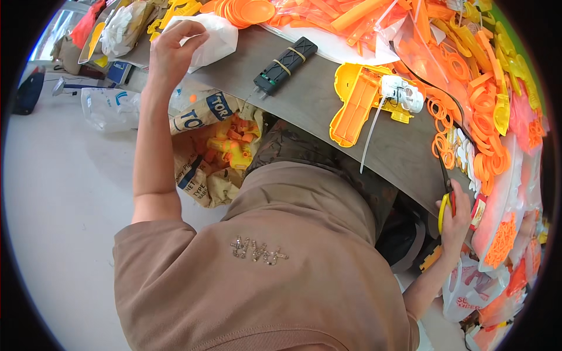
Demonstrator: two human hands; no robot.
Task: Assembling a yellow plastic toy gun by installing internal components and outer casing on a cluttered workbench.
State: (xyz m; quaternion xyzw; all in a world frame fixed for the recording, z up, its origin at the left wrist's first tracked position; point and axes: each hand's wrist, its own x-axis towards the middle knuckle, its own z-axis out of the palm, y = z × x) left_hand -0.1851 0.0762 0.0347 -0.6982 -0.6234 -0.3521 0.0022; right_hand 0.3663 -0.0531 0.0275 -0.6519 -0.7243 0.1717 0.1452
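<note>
My left hand (175, 51) is raised over the table's left part with its fingers bent and drawn together. Whatever it pinches, if anything, is too small to make out. A white sheet (218, 42) lies behind its fingertips. At the table's right edge, my right hand (458, 219) is closed around a tool with yellow and red handles (444, 209) and a narrow dark end. On the tabletop between the hands lies a half shell of a yellow and orange toy gun (355, 102), with a white mechanism (402, 93) and a white strip (372, 136) on it.
A black remote-like box (285, 65) bound with rubber bands lies on the grey table (246, 76). Orange parts (357, 23) heap along the back, orange rings (443, 126) on the right. A paper sack (202, 175) of orange and yellow pieces stands below the table.
</note>
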